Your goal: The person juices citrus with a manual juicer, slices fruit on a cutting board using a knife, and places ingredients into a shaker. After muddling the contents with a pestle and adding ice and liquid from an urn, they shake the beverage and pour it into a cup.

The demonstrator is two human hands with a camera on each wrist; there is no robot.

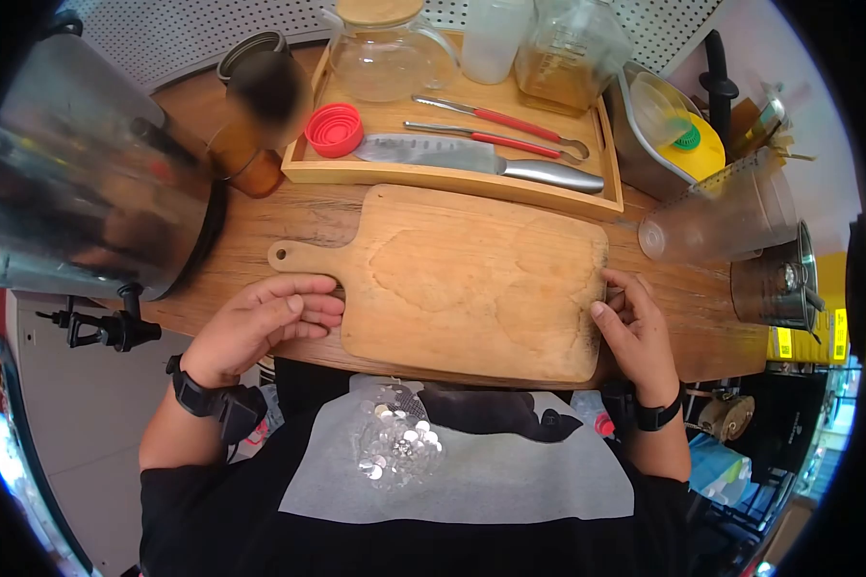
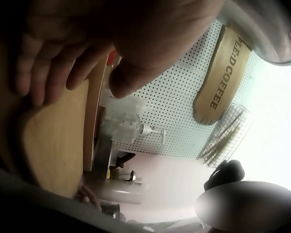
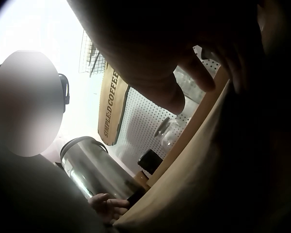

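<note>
A wooden cutting board (image 1: 481,279) with a short handle (image 1: 303,257) lies flat on the wooden table. My left hand (image 1: 269,322) is beside the board's left edge below the handle, its fingers loosely bent and fingertips right at the edge. In the left wrist view those fingers (image 2: 53,73) stand apart from the thumb, with nothing between them. At the opposite edge is my right hand (image 1: 638,332), thumb tip and fingertips right at the board's side. The right wrist view shows its thumb (image 3: 172,99) apart from the fingers, over the board's edge.
Behind the board stands a wooden tray (image 1: 404,175) with a knife (image 1: 452,154), red-handled tools (image 1: 520,125), a red lid (image 1: 334,130), a glass teapot (image 1: 385,62) and a jar (image 1: 568,58). A large metal dispenser (image 1: 96,173) stands left; clear cups (image 1: 722,216) lie right.
</note>
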